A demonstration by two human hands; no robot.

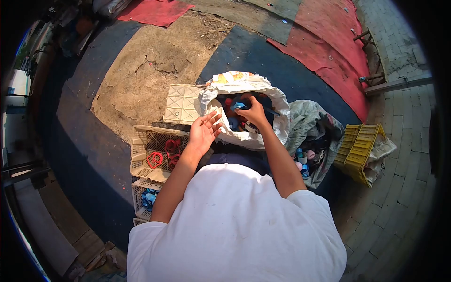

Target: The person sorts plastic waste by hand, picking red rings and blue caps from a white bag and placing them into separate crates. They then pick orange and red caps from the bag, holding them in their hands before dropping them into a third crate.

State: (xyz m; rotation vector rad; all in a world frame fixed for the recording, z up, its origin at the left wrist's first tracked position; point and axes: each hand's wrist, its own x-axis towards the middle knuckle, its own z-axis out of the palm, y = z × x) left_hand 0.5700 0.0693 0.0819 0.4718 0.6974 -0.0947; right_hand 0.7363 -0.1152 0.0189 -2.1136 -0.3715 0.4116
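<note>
A white woven sack (pixel 283 105) stands in front of me with its mouth folded wide. Inside it lie red, blue and dark plastic pieces, partly in shadow. My right hand (pixel 253 113) reaches into the mouth, its fingers closed around a small blue plastic piece (pixel 238 106) whose exact kind I cannot make out. At the sack's left rim my left hand (pixel 205 133) is held palm up, fingers apart, with nothing in it. Just left of that hand, a cream plastic crate (pixel 137 151) contains several red ring-shaped plastic parts (pixel 154 160).
A second crate (pixel 137 197) with blue pieces sits nearer me on the left. Beyond the sack is a cream crate (pixel 181 101) showing a ribbed panel. To the right are a grey-green sack (pixel 300 120) of mixed pieces and a yellow crate (pixel 359 148). Red mats (pixel 324 40) cover ground farther off.
</note>
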